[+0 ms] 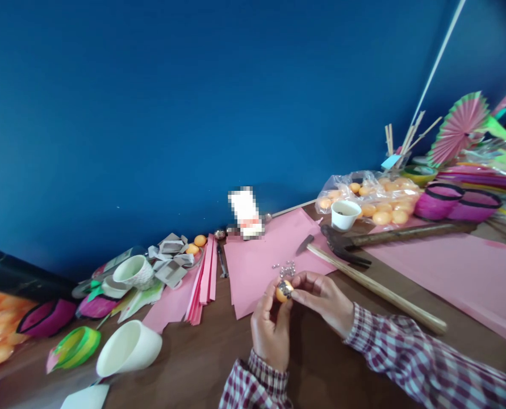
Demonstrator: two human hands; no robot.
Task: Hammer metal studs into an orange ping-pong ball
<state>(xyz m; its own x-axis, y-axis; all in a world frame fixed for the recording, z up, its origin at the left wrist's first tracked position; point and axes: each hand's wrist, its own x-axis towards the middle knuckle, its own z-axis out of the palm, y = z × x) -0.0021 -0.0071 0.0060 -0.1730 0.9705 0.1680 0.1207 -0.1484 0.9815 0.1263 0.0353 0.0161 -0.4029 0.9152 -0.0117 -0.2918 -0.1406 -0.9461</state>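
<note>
My left hand [272,329] holds a small orange ball [283,292] between thumb and fingers, just over the near edge of the pink paper [253,270]. Dark, silvery bits cover part of the ball's upper side. The thumb and fingertips of my right hand [327,301] are pinched together at its right side; whatever they grip is too small to make out. Behind the ball, several small silver beads [287,268] lie loose on the paper. To the right rests a small hammer [380,291] with a pale wooden handle.
A claw hammer [406,234] lies farther right, near a white cup [345,217] and a clear bag of orange balls [383,216]. Folded pink strips [202,284] and a tipped white cup [129,347] occupy the left. A blue wall [244,102] rises behind the table.
</note>
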